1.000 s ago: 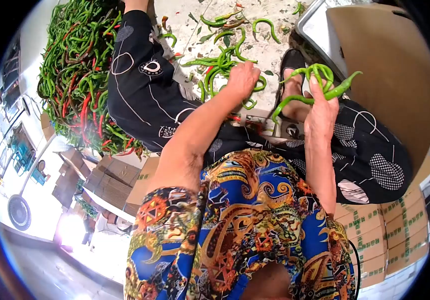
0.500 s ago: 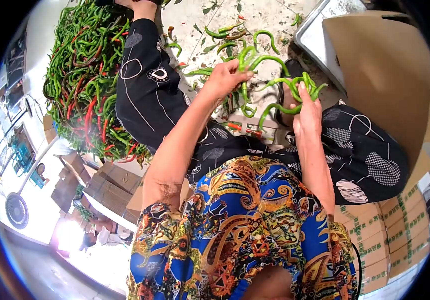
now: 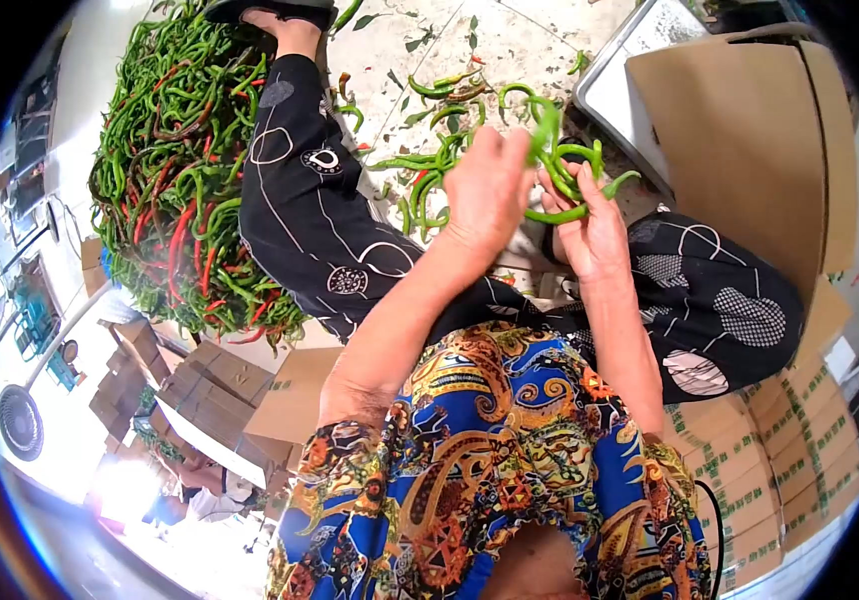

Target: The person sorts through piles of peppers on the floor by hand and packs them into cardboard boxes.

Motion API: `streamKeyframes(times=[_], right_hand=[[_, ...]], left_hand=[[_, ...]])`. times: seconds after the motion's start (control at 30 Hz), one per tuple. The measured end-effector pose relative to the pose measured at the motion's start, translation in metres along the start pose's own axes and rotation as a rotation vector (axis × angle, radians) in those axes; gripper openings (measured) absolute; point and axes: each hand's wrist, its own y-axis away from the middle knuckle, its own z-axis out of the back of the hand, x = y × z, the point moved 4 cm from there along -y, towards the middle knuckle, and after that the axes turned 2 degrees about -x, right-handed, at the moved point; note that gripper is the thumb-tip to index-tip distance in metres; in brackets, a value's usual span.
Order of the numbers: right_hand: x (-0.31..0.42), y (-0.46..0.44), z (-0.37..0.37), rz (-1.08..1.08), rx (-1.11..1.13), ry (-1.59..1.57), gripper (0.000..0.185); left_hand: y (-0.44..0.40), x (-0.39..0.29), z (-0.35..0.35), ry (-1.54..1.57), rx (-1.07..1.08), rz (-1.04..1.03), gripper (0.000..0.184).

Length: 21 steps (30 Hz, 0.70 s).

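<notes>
My left hand is closed, its back to the camera, with a motion-blurred green chili pepper at its fingertips. Close beside it, my right hand grips several curved green chili peppers, their ends sticking out past the thumb and fingers. The left fingertips are partly hidden behind the hand, and the two hands almost meet. Below and beyond them, more loose green chili peppers lie on the floor, some partly covered by my left hand.
A large heap of green and red chili peppers lies on the left, past my left leg. At the right stand an open cardboard box and a metal-rimmed tray. Stacked printed cartons are at lower right, with a fan at far left.
My left hand has moved right, bringing its pepper up to the bunch in my right hand. The right hand has turned slightly inward and shifted a little left.
</notes>
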Motion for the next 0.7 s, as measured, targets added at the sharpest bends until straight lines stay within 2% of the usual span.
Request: streamKeyframes(times=[0.07,0.2,0.3,0.33,0.37,0.47,0.5,0.53,0.63,0.7], right_hand=[[0.002,0.005,-0.011,0.074,0.027,-0.025,0.028],[0.014,0.010,-0.021,0.190,-0.001,0.136,0.020],[0.024,0.003,-0.014,0.191,-0.061,0.006,0.018],[0.037,0.006,-0.018,0.214,-0.094,-0.019,0.019],[0.046,0.006,-0.023,0.222,-0.002,-0.088,0.020],[0.071,0.020,-0.040,0.163,0.176,-0.264,0.023],[0.077,0.029,-0.050,0.181,0.264,-0.290,0.023],[0.083,0.036,-0.054,0.193,0.302,-0.294,0.022],[0.097,0.058,-0.072,0.211,0.383,-0.302,0.023],[0.108,0.067,-0.077,0.240,0.417,-0.285,0.026]], left_hand=[[0.012,-0.019,-0.010,0.002,0.078,-0.130,0.035],[0.034,-0.043,-0.003,0.055,0.073,-0.320,0.058],[0.042,-0.052,0.020,0.370,0.033,-0.371,0.048],[0.046,-0.053,0.028,0.429,-0.084,-0.364,0.044],[0.052,-0.055,0.036,0.492,-0.198,-0.354,0.039],[0.059,-0.041,0.063,0.494,-0.241,-0.101,0.031],[0.060,-0.029,0.063,0.661,-0.182,0.050,0.027],[0.060,-0.014,0.059,0.688,-0.109,0.146,0.023],[0.061,0.007,0.043,1.079,0.142,0.553,0.029],[0.058,0.007,0.034,1.232,0.214,0.645,0.031]])
